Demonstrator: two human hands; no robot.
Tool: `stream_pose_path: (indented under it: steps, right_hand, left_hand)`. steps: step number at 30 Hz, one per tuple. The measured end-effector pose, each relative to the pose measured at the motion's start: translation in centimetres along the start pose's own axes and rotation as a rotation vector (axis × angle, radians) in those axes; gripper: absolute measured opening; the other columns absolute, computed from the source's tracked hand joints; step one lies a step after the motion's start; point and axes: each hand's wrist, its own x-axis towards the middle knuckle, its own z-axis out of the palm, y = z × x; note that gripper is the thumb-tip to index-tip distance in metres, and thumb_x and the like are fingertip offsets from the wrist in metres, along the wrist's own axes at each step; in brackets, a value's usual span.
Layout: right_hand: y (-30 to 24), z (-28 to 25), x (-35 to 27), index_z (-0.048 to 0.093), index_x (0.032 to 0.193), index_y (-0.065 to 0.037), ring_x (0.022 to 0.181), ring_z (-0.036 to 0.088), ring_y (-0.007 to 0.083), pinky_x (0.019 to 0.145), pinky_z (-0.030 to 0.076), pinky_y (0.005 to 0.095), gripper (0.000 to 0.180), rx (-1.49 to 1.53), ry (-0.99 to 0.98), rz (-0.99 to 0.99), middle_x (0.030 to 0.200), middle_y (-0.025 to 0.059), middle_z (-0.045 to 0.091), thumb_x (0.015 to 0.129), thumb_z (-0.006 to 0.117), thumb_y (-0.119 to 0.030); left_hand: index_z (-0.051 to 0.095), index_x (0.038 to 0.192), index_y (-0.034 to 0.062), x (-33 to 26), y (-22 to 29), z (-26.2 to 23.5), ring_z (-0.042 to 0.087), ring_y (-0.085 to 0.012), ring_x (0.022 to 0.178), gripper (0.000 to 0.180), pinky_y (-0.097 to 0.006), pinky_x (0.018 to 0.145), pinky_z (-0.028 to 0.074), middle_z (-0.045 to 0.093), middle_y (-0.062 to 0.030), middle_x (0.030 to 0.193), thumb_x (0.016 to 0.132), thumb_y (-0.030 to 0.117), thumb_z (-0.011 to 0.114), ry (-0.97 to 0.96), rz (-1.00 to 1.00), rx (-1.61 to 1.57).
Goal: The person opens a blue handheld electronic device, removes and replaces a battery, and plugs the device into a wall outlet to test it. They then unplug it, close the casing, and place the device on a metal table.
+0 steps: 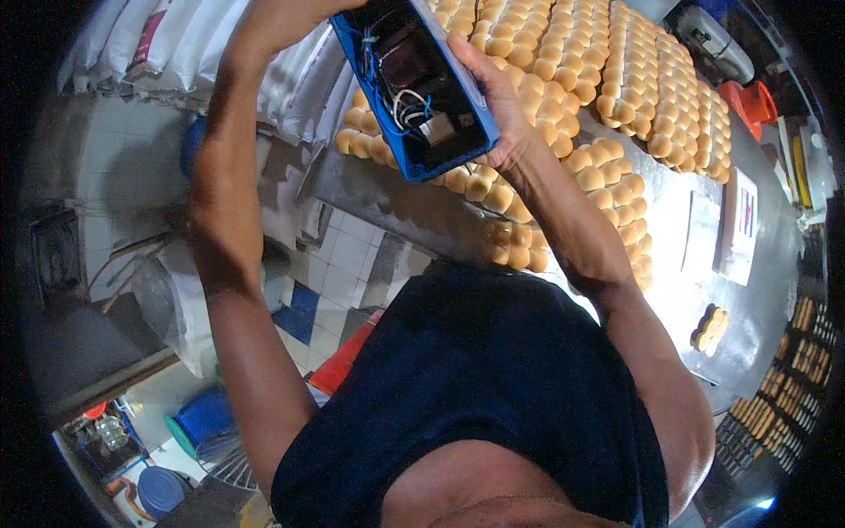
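Observation:
An open, long blue box (453,158) with a dark inside is held up in front of me, tilted. White and blue wires (409,107) and a small pale block (437,129) show inside it. My right hand (500,101) is closed round its right side, with the thumb along the upper edge. At the box's far left end is my left hand (295,19), partly cut off by the picture's top edge. Its fingers are out of sight, so I cannot make out its grip.
Slabs of joined golden buns (629,79) cover much of the metal table (748,339). A small bun piece (711,330) and a white package (739,224) lie at its right. Full white sacks (167,48) are stacked at the far left. More bread stands on racks (775,396) at the right.

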Motion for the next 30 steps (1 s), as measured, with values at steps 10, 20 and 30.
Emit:
stream_pose_path:
  steps: [10, 20, 30]
  right_hand:
    - [-0.5, 3.1, -0.1, 0.057, 0.123, -0.003, 0.089, 0.071, 0.0236, 0.085, 0.059, 0.0427, 0.053, -0.116, 0.142, -0.013, 0.106, 0.0119, 0.069, 0.089, 0.069, -0.042]
    - [-0.4, 3.3, -0.4, 0.047, 0.133, 0.001, 0.1, 0.068, 0.0272, 0.091, 0.058, 0.046, 0.075, -0.264, 0.193, -0.009, 0.114, 0.0175, 0.063, 0.086, 0.069, -0.053]
    - [-0.6, 2.8, -1.1, 0.055, 0.13, -0.007, 0.097, 0.069, 0.0215, 0.091, 0.055, 0.0363, 0.062, -0.329, 0.199, 0.164, 0.117, 0.0098, 0.068, 0.09, 0.065, -0.053]
  left_hand:
    - [0.066, 0.12, -0.0027, 1.8, -9.7, 3.3, 0.062, -0.0081, 0.093, 0.033, -0.024, 0.085, 0.05, 0.071, -0.0034, 0.105, 0.091, 0.014, 0.068, -0.243, 0.063, -0.349]
    - [0.067, 0.117, -0.004, 1.1, -11.1, 5.2, 0.064, -0.0107, 0.093, 0.032, -0.024, 0.084, 0.05, 0.071, -0.0064, 0.104, 0.091, 0.014, 0.07, -0.228, -0.01, -0.552]
    - [0.065, 0.12, -0.0006, 0.2, -12.0, 5.4, 0.068, -0.0183, 0.1, 0.035, -0.034, 0.091, 0.051, 0.072, -0.0155, 0.11, 0.092, 0.022, 0.064, -0.099, 0.042, -0.092]
